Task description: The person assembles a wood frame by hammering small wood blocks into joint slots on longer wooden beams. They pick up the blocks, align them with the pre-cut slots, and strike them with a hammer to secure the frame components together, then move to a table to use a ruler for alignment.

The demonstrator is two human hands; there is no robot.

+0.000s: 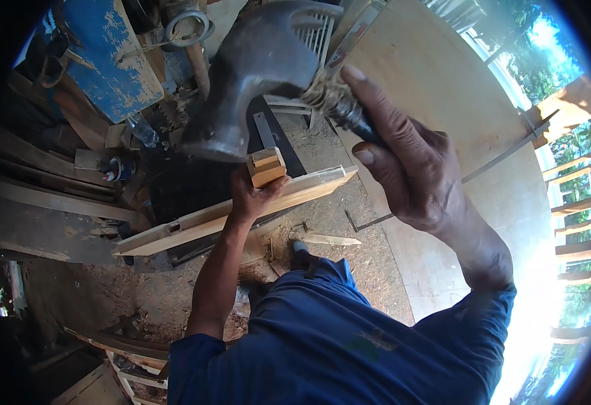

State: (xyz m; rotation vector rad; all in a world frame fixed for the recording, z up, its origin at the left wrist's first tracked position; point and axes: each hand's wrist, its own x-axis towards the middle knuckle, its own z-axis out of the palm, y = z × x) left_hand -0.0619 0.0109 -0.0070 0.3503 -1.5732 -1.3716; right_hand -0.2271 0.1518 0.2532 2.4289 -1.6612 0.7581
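A claw hammer (pixel 268 71) is raised close to the camera, its dark metal head tilted. My right hand (pixel 407 158) is closed round its handle, just below a frayed wrapping under the head. My left hand (pixel 256 197) grips a short wooden piece (pixel 267 169) with a stepped end. That piece stands over a long wooden rail (pixel 241 210), which slants across in front of me; whether the two are joined is hidden by my fingers. A slot shows near the rail's left end. The hammer head is apart from the wood, up and to the left of my right hand.
Beneath the rail is a black work surface (pixel 194 182) with a metal ruler (pixel 263 128) on it. Boards and a blue peeling panel (pixel 110 61) crowd the left. A large plywood sheet (pixel 437 88) lies on the right. Shavings and a wood offcut (pixel 329 239) litter the floor.
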